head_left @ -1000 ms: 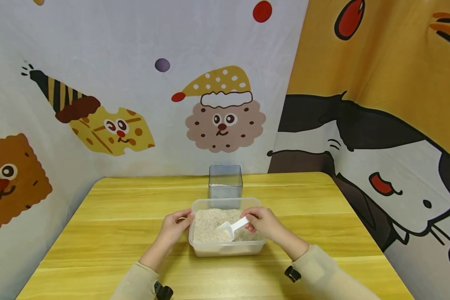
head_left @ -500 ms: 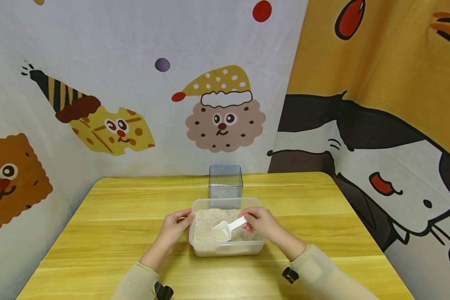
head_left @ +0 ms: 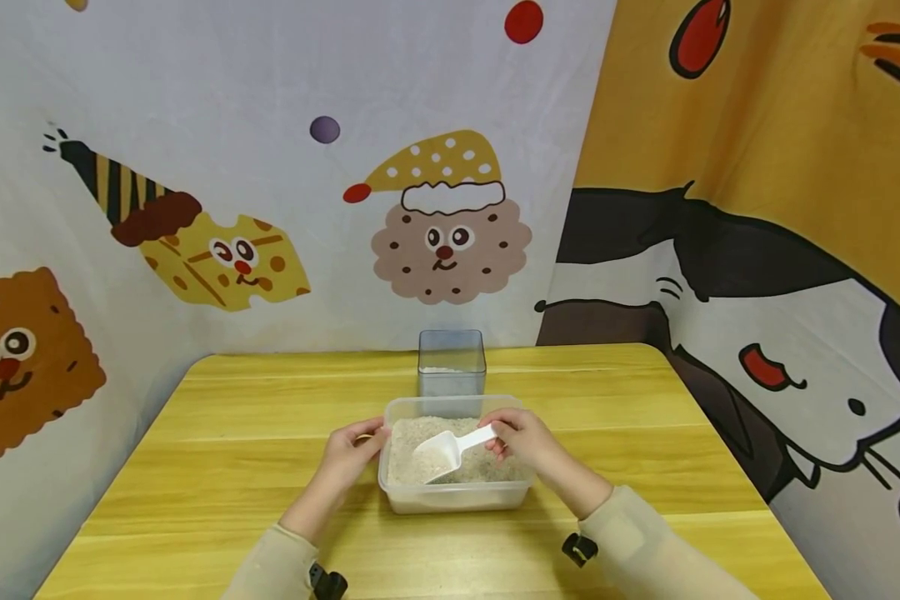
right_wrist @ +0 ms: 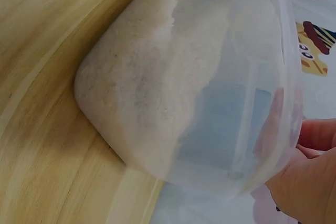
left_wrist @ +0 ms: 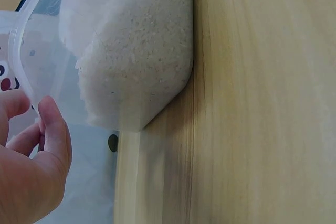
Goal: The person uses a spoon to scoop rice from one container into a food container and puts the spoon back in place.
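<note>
A clear plastic container (head_left: 457,500) stands on the table, part filled with pale rice (head_left: 416,428). My left hand (head_left: 348,452) is at its left rim; in the left wrist view the thumb and fingers (left_wrist: 51,121) pinch the rim. My right hand (head_left: 528,442) holds a white scoop (head_left: 450,443) by its handle, reaching over the right side of the container. The scoop's bowl points left, tilted down at the rice, with some rice in it. In the right wrist view the container's wall and rim cover the scoop and part of the right hand (right_wrist: 310,182).
Directly behind the container stands a smaller bluish clear bin (head_left: 452,367) with something whitish low inside. Both rest on a wooden table (head_left: 270,417), backed by cloth printed with cartoon figures (head_left: 450,250).
The scoop has moved left through the rice and turned, its bowl now more visible and its handle flatter. My right hand shifted slightly with it. My left hand stayed at the rim.
</note>
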The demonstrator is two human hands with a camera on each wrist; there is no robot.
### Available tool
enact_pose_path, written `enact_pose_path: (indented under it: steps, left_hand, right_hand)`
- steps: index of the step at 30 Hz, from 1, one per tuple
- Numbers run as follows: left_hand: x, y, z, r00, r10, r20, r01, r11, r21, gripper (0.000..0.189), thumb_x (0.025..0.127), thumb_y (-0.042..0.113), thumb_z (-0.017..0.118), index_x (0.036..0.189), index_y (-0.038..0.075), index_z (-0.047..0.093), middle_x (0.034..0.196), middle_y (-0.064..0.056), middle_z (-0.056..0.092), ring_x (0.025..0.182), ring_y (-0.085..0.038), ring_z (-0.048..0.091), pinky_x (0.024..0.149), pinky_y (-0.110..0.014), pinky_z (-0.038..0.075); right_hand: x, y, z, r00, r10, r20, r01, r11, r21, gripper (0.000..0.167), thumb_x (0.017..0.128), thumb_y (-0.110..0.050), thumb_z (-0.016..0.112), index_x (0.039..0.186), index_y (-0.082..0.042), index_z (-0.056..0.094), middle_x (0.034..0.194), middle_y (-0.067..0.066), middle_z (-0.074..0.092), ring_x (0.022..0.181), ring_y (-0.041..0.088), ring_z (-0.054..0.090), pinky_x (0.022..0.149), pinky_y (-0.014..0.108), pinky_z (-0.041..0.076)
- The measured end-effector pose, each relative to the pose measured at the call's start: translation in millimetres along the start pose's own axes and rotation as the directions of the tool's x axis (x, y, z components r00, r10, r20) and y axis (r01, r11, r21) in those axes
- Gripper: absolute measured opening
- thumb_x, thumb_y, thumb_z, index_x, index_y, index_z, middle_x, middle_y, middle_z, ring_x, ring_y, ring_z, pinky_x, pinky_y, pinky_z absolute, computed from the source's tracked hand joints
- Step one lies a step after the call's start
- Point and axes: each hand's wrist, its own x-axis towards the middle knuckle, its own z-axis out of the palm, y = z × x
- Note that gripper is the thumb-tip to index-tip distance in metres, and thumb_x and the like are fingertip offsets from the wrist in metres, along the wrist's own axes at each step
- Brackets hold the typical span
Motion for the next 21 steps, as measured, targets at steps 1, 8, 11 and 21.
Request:
enact_pose_path:
  steps: [1,8,11,21]
  left_hand:
    - [-0.3,0.5,0.2,1.000,-0.001,0.000,0.001,1.000,0.001,0.040,0.090,0.012,0.064,0.123,-0.009,0.058,0.105,-0.011,0.060,0.083,-0.005,0.058,0.073,-0.017,0.054]
    - [-0.1,-0.3,0.4,1.000,0.001,0.004,-0.001,1.000,0.005,0.040,0.091,0.013,0.064,0.124,-0.009,0.057,0.107,-0.013,0.060,0.083,-0.005,0.058,0.071,-0.017,0.053]
    - [-0.3,0.0,0.2,1.000,-0.004,0.004,0.004,1.000,0.000,0.040,0.091,0.013,0.064,0.124,-0.009,0.057,0.107,-0.012,0.060,0.084,-0.005,0.058,0.072,-0.016,0.053]
    - [1.4,-2.5,-0.2,1.000,-0.011,0.002,0.011,1.000,-0.004,0.040,0.091,0.011,0.063,0.125,-0.009,0.056,0.110,-0.014,0.062,0.085,-0.005,0.057,0.073,-0.016,0.052]
  right_hand:
    - [0.6,0,-1,1.000,0.004,-0.006,-0.004,1.000,0.012,0.023,0.098,0.001,0.041,0.107,0.015,0.057,0.068,0.004,0.059,0.058,0.009,0.053,0.053,0.022,0.051]
    - [2.9,0,-11,0.999,0.038,-0.030,-0.036,0.997,0.066,0.025,0.099,-0.001,0.040,0.110,0.015,0.056,0.068,0.001,0.059,0.061,0.009,0.053,0.055,0.020,0.049]
    - [3.2,-2,-15,0.998,0.056,-0.038,-0.052,0.995,0.085,0.025,0.100,-0.003,0.040,0.109,0.014,0.056,0.069,0.001,0.059,0.060,0.008,0.052,0.056,0.020,0.048]
    - [3.2,0,-25,0.995,0.090,-0.049,-0.083,0.988,0.128,0.028,0.101,-0.005,0.039,0.115,0.012,0.054,0.072,0.000,0.060,0.062,0.010,0.053,0.057,0.021,0.050]
